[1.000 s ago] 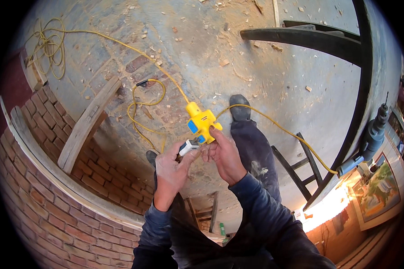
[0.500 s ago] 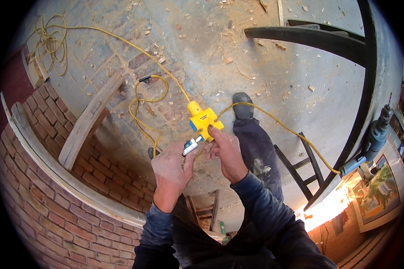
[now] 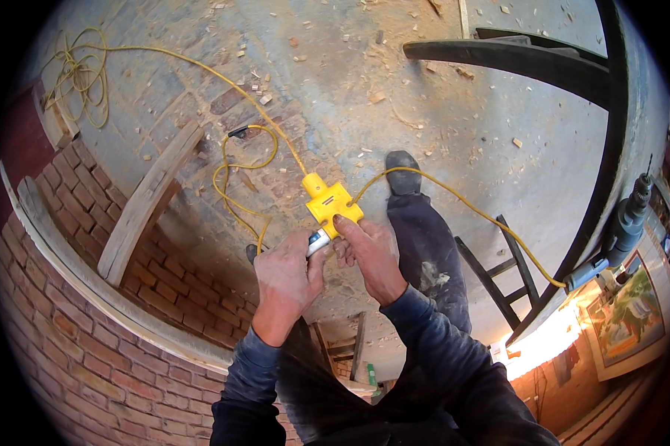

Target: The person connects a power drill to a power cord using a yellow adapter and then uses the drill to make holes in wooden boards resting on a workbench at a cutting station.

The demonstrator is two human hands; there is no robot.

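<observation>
A yellow multi-way extension socket [image 3: 333,201] hangs in front of me over the floor, with yellow cords running from it. My right hand [image 3: 372,251] grips its near right arm, thumb on top. Between the fingers and thumb of my left hand [image 3: 287,276] is a small white-and-blue plug [image 3: 318,241]. Its tip meets the near side of the socket, and no gap shows between them. How deep it sits is hidden.
A loose coil of yellow cord [image 3: 84,82] lies at the far left. On the bench at right rests a cordless drill [image 3: 626,223]. A wooden beam [image 3: 150,202] leans by the brick wall [image 3: 112,334]. Wood chips litter the floor [image 3: 327,67].
My left hand has brought the plug up against the socket, closing the gap where its metal pin showed. The socket has shifted slightly left with my right hand still gripping it.
</observation>
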